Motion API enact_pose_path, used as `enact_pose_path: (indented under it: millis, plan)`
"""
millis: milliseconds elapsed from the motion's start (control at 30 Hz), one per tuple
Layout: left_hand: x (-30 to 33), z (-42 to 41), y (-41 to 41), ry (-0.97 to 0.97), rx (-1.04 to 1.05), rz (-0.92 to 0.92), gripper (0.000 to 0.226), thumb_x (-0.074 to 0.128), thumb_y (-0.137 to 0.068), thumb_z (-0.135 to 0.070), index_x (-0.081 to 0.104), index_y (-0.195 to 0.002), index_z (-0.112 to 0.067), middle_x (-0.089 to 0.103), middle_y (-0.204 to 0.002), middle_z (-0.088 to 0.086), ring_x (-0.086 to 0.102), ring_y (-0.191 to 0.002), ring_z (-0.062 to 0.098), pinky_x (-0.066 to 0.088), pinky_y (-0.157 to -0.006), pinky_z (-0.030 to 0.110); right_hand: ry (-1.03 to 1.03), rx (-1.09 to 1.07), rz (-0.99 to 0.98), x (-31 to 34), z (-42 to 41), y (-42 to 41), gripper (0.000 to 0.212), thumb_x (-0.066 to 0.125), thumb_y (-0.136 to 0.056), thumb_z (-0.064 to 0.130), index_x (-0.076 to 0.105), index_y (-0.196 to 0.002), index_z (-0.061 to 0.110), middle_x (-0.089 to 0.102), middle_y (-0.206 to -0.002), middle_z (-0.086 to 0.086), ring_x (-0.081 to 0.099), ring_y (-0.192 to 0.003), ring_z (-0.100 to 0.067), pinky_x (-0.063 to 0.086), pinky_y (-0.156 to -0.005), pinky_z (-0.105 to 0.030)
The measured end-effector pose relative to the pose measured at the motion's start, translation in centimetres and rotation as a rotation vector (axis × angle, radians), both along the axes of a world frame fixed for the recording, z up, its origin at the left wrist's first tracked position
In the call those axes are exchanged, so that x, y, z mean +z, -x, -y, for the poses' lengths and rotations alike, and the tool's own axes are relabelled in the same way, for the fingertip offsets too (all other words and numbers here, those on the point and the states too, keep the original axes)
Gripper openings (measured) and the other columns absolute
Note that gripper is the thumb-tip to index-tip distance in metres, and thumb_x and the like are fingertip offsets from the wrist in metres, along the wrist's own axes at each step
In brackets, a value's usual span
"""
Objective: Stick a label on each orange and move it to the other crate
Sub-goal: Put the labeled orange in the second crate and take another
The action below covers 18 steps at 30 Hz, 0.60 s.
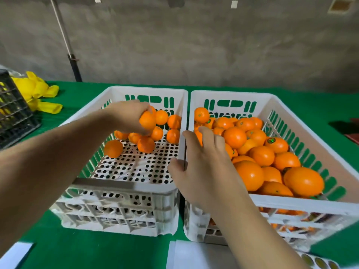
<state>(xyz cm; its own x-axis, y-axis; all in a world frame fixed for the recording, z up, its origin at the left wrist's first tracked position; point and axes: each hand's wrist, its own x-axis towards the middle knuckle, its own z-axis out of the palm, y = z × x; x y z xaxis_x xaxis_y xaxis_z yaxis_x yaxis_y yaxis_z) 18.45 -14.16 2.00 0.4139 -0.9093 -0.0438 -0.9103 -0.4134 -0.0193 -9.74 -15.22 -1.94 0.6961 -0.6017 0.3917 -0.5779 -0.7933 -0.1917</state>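
Note:
Two white perforated crates stand side by side on a green table. The left crate (124, 186) holds several oranges (172, 135) at its far end. My left hand (126, 115) reaches into it and grips an orange (147, 121) from above. The right crate (303, 206) is piled with many oranges (262, 155), some bearing small green labels (271, 140). My right hand (204, 162) hovers with relaxed fingers over the divide between the crates, fingertips reaching the right crate's oranges. A sheet of round yellow labels (318, 262) lies at the bottom right.
A black crate (13, 109) and yellow foam nets (37, 92) sit at the far left of the table. White paper sheets (194, 255) lie near the front edge. A grey concrete wall and a slanted pole (66, 41) stand behind.

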Motion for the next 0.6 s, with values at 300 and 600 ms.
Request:
enact_pose_path:
  millis: [300, 600]
  plan:
    - [-3.4, -13.6, 13.6, 1.150, -0.248, -0.215, 0.081, 0.084, -0.081, -0.050, 0.046, -0.148, -0.024, 0.047, -0.145, -0.007, 0.056, -0.128, 0.015, 0.054, -0.092, 0.024, -0.030, 0.010, 0.027, 0.3, 0.1, 0.0, 0.050, 0.045, -0.092, 0.052, 0.047, -0.131, 0.020, 0.044, -0.130, -0.008, 0.041, -0.112, -0.031, 0.042, -0.090, -0.042]
    - [-20.5, -17.3, 22.6, 0.808, -0.062, -0.914, 0.074, 0.082, -0.073, -0.068, 0.047, -0.137, -0.057, 0.052, -0.139, -0.027, 0.063, -0.120, 0.006, 0.061, -0.094, 0.041, 0.096, 0.085, 0.166, 0.5, -1.0, 1.1, 0.036, 0.046, -0.098, 0.037, 0.058, -0.125, 0.015, 0.053, -0.119, -0.006, 0.051, -0.107, -0.026, 0.048, -0.089, -0.043]
